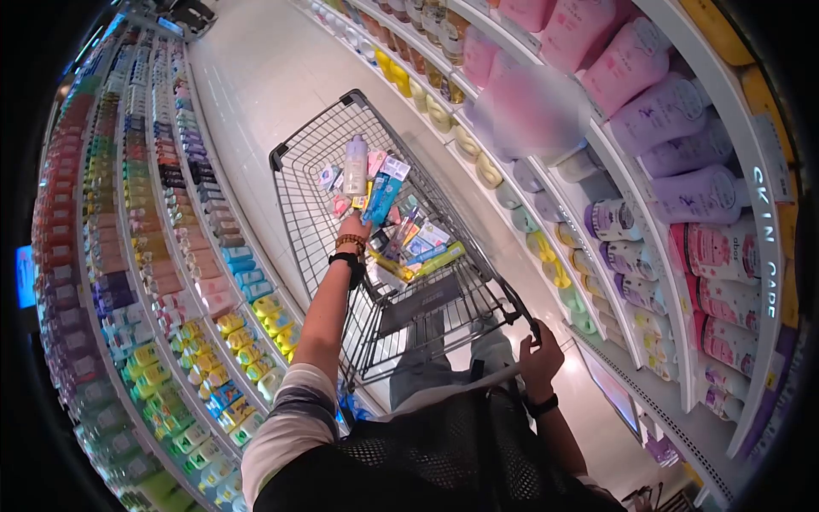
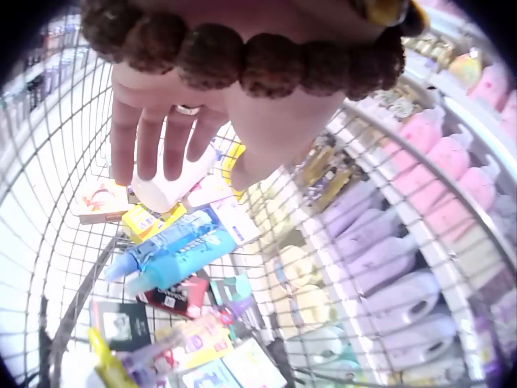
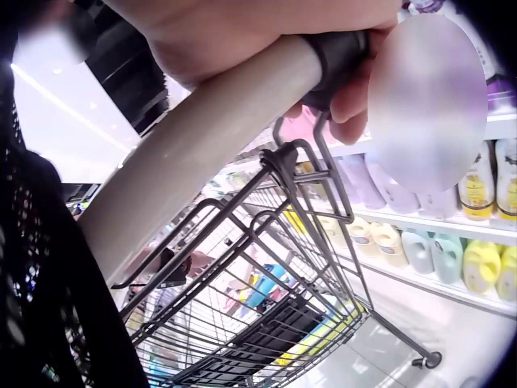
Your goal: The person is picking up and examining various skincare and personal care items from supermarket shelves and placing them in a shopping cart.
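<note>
My left hand (image 1: 352, 229) reaches down inside the wire shopping cart (image 1: 352, 97). In the left wrist view, the left hand (image 2: 230, 109) has its fingers extended over a pale bottle (image 2: 166, 187), its thumb beside a yellow item (image 2: 234, 162); contact is unclear. Blue packages (image 2: 182, 255) and a small yellow box (image 2: 145, 225) lie just below the fingers. From above, the bottle (image 1: 356, 166) shows a lavender cap beside blue packages (image 1: 388, 189). My right hand (image 1: 540, 360) grips the cart handle; in the right wrist view, this hand (image 3: 250, 36) wraps around the pale handle bar (image 3: 194, 145).
Shelves of pink and purple bottles (image 1: 682, 200) stand close on the right. Rows of colourful bottles (image 1: 205, 363) line the left side. Between them runs a pale floor aisle (image 1: 247, 60). A black panel (image 1: 418, 307) crosses the cart's near end.
</note>
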A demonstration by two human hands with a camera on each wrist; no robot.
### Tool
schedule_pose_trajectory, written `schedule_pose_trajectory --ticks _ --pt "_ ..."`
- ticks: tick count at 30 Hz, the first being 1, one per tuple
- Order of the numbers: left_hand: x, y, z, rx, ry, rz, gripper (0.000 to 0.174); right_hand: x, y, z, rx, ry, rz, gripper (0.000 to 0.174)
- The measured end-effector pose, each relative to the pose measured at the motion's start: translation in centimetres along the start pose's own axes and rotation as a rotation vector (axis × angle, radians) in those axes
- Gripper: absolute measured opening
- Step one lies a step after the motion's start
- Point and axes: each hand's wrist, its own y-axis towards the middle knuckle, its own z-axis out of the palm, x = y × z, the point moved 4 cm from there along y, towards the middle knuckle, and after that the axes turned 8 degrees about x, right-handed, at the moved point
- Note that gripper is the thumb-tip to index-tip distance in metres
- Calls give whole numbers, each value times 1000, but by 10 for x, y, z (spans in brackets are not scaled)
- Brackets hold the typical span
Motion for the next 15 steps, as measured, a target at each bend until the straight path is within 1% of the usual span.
schedule_pose_trajectory --ticks 1,2,3,4,5,6,7,8,9,10,11,12,13,14,15 --pt "-4 38 -8 -38 4 -65 60 6 10 6 -34 -9 -9 37" --pt "6 79 -4 42 13 -157 66 12 20 12 -63 -23 -20 36" --pt "27 129 13 -60 34 -158 76 21 34 17 -76 -1 6 34" --pt "4 144 -4 29 -5 -305 87 15 41 28 -31 49 147 35" --pt "15 179 9 -109 32 -255 98 19 49 36 -26 73 168 35" --pt "16 208 17 -62 42 -309 112 23 56 43 -23 98 188 35" --pt "27 241 32 86 -52 -340 126 28 67 51 -25 75 180 35" --pt "26 252 36 71 25 -415 136 28 75 59 -41 15 94 34" --pt "42 272 55 -32 112 -383 136 31 82 65 -39 -7 63 34" --pt "26 267 42 7 61 -421 130 36 87 68 -36 -30 34 34" --pt "37 281 46 -43 37 -358 122 41 95 71 -29 -18 41 33" --pt "36 282 40 -61 2 -329 114 47 98 71 -54 -30 65 33" --pt "36 282 31 -72 7 -267 105 52 102 72 -11 12 103 32" --pt "41 286 18 -95 -28 -290 99 58 108 74 37 65 128 31" --pt "46 291 11 -56 -72 -271 95 63 111 74 19 58 117 29"
